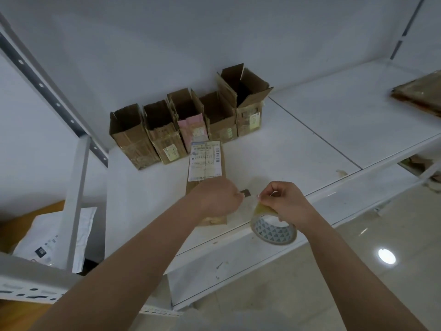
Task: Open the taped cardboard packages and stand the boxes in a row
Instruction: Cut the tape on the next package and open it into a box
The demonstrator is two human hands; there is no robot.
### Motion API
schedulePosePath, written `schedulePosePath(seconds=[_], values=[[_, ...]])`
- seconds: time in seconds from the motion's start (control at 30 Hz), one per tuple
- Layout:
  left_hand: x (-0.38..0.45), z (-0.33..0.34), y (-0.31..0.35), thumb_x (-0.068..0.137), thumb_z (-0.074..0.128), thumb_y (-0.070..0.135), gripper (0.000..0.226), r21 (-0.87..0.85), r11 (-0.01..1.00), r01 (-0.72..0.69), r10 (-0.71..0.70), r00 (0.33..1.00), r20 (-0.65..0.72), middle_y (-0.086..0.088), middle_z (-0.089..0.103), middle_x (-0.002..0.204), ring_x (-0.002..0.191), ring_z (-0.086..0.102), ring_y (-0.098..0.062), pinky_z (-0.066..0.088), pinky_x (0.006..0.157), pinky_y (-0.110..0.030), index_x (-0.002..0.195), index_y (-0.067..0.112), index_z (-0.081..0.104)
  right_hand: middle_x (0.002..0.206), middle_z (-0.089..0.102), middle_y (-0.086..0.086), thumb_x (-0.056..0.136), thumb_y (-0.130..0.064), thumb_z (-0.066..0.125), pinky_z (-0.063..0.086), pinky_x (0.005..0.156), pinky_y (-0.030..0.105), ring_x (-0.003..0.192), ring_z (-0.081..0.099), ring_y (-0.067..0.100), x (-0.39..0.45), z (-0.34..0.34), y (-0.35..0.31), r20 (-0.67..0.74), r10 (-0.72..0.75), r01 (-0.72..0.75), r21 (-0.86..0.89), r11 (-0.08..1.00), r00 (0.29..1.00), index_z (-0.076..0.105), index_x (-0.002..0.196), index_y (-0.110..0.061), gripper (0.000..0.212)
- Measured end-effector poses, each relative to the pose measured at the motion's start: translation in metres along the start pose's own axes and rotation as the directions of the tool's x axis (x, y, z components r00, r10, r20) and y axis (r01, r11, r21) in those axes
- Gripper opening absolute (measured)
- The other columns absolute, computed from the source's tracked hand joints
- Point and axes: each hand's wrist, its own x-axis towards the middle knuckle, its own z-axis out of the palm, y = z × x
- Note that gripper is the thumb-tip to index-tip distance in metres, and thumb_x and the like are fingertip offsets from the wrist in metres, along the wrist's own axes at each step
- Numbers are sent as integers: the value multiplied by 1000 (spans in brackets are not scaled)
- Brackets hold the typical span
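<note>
Several opened cardboard boxes (188, 123) stand upright in a row at the back of the white shelf (298, 144). A flat brown package (205, 163) with a white shipping label lies in front of them, pointing toward me. My left hand (217, 199) hovers over its near end, fingers curled, pinching the end of a clear tape strip. My right hand (286, 204) holds a tape roll (274, 228) with a triangle-patterned core, thumb and fingers pinching the tape at the roll's top. A small dark object (245, 193) lies on the shelf between my hands.
More flattened cardboard (420, 94) lies at the shelf's far right. A slotted metal upright (52, 99) frames the left side. Below left, a white mailer bag (57, 237) rests on a lower level. Glossy floor tiles (358, 271) lie beyond the shelf's front edge.
</note>
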Motion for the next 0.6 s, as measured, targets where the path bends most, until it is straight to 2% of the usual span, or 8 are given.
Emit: schedulePosePath(seconds=[0.07, 0.1, 0.17, 0.27, 0.33, 0.4, 0.47, 0.6], values=[[0, -4, -15, 102, 42, 37, 38, -335, 942, 28, -52, 997, -62, -7, 56, 75, 69, 57, -19, 44, 62, -29, 84, 9, 61, 77, 64, 1, 88, -19, 69, 40, 40, 18, 62, 56, 12, 0, 3, 1, 12, 22, -22, 25, 999, 1000, 67, 76, -16, 13], [2, -2, -21, 101, 46, 36, 33, -408, 912, 40, -108, 983, -145, -8, 55, 76, 73, 60, -22, 44, 61, -28, 86, 10, 59, 76, 63, 0, 88, -19, 70, 39, 40, 17, 62, 55, 12, 0, 5, 1, 15, 34, -35, 37, 999, 999, 67, 76, -15, 13], [8, 9, -30, 96, 53, 40, 31, -289, 955, 72, -168, 931, -325, -7, 53, 81, 82, 59, -26, 37, 59, -29, 78, 14, 52, 73, 63, 0, 87, -17, 70, 40, 41, 19, 61, 55, 12, 1, 8, 3, 17, 84, -84, 52, 995, 996, 67, 75, -14, 13], [14, 18, -34, 83, 70, 41, 34, -282, 956, 86, -187, 916, -355, -4, 55, 82, 76, 53, -18, 32, 54, -25, 70, 21, 46, 71, 68, 6, 87, -14, 68, 46, 52, 25, 63, 60, 17, 0, 6, 18, 1, 190, -190, -3, 982, 982, 69, 76, -10, 11], [16, 15, -36, 80, 72, 40, 26, -235, 968, 83, -158, 934, -320, -3, 57, 85, 75, 53, -16, 31, 53, -23, 83, 20, 56, 66, 68, 4, 87, -15, 68, 45, 54, 26, 64, 61, 19, -2, -1, 26, -21, 229, -229, -16, 973, 973, 69, 77, -9, 12], [18, 13, -31, 82, 68, 35, 29, -137, 987, 80, -117, 950, -290, -3, 54, 89, 80, 54, -19, 32, 53, -24, 101, 16, 59, 66, 68, 4, 88, -15, 68, 45, 55, 26, 67, 62, 20, -1, -6, 29, -53, 233, -233, 10, 972, 971, 68, 77, -9, 12], [17, 9, -20, 83, 67, 27, 26, -69, 990, 121, -135, 955, -265, -6, 51, 95, 85, 55, -23, 38, 59, -27, 100, 9, 57, 70, 68, 5, 87, -15, 68, 47, 57, 27, 70, 63, 22, 1, -8, 26, -83, 213, -210, 41, 977, 973, 68, 77, -10, 11], [18, 6, 4, 83, 72, 24, 54, 202, 944, 261, -218, 952, -215, -12, 45, 112, 86, 50, -24, 42, 62, -32, 128, 5, 49, 73, 67, 3, 88, -18, 68, 47, 56, 27, 69, 62, 18, 2, -7, 20, -103, 180, -175, 58, 983, 978, 67, 78, -12, 12]])
